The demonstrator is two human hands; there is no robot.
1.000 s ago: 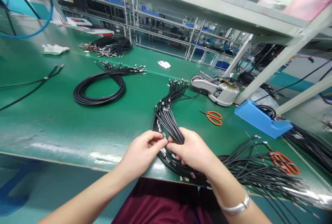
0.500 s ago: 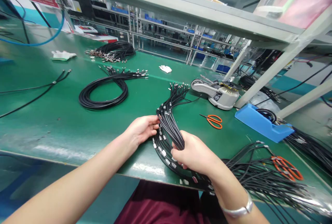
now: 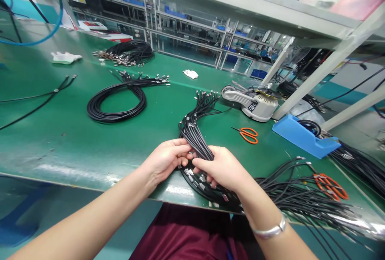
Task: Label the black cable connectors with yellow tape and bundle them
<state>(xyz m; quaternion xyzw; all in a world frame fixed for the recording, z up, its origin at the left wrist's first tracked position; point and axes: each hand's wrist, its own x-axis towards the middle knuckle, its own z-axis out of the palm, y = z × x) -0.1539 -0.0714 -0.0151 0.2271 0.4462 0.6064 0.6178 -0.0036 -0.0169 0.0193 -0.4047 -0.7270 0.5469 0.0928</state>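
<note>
left hand (image 3: 165, 160) curled, right hand (image 3: 221, 167) curled, close together

Bright, even light across the whole scene, seemingly from overhead, with no truly dark corners. Long white glare streaks along the front edge of the bench (image 3: 75, 139), strongest left of the hands (image 3: 165, 160) (image 3: 224, 167) and again at the far right end, plus a soft sheen over the green top. Only faint, diffuse shadows under the hands. Dimmer, bluish floor (image 3: 45, 216) below the bench. Heavy wide-angle bowing toward the frame edges, with the bench edge and the shelf (image 3: 240, 7) above the bench curved and stretched. Fairly crisp detail on the cable bundle (image 3: 195, 141) at the bench's front, but soft, low-detail racks (image 3: 186, 31) beyond the bench.
</note>
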